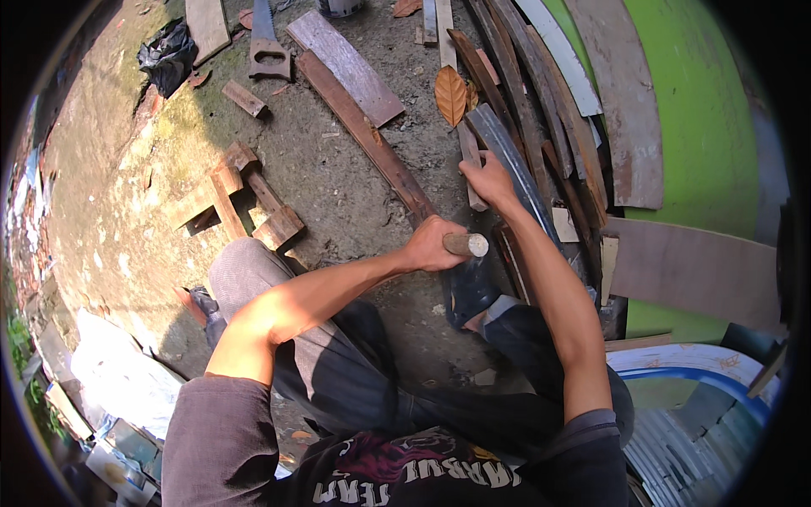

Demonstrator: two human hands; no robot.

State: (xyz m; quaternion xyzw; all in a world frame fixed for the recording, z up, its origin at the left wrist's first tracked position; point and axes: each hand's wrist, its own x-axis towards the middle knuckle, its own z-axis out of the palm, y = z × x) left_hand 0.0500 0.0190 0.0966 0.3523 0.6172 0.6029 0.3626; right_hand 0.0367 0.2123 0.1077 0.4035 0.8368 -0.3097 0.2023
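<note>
Dark shirt (422, 460) nearest. Right hand (490, 180) closed around short wood strip (476, 199), beyond left hand (433, 243): should be light, stiff; hold by edges. Left wraps round handle (459, 244): likely rigid, grip shaft; far end unclear.

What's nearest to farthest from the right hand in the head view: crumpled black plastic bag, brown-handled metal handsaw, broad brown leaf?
1. Broad brown leaf, just ahead of the right hand
2. Brown-handled metal handsaw, upper left
3. Crumpled black plastic bag, farther left
</note>
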